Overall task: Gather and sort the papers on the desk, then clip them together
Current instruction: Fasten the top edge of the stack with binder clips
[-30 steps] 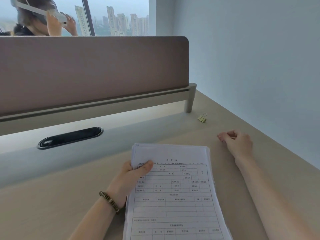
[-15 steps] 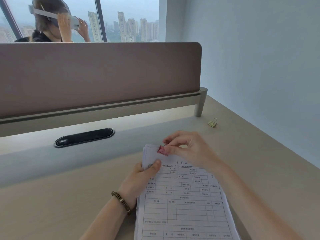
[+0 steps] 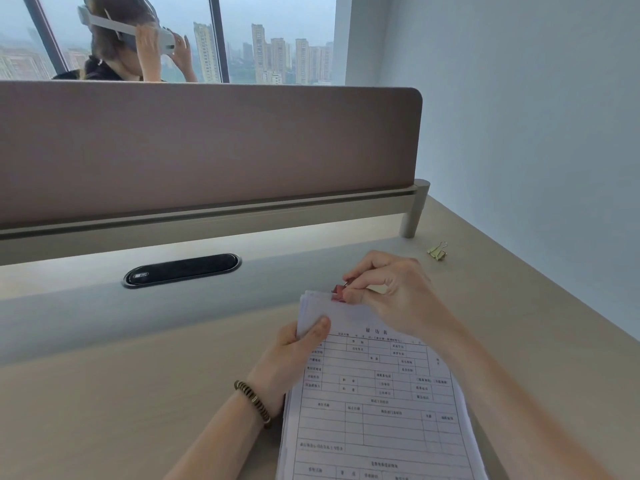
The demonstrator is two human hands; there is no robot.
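A stack of white printed forms (image 3: 377,410) lies on the beige desk (image 3: 138,393), its far end lifted a little. My left hand (image 3: 294,355) grips the stack's upper left edge, thumb on top. My right hand (image 3: 391,292) pinches a small red binder clip (image 3: 338,293) at the stack's top edge, near the left corner. The clip's jaws touch the paper edge; how far they bite on is hidden by my fingers.
A gold binder clip (image 3: 437,251) lies on the desk at the far right, near the wall. A brown divider panel (image 3: 207,147) runs across the back, with a black cable slot (image 3: 181,270) below it. Behind the divider a person adjusts a headset.
My right hand came from the bare desk on the right with the red clip and now holds it at the stack's top edge. My left hand kept its grip.
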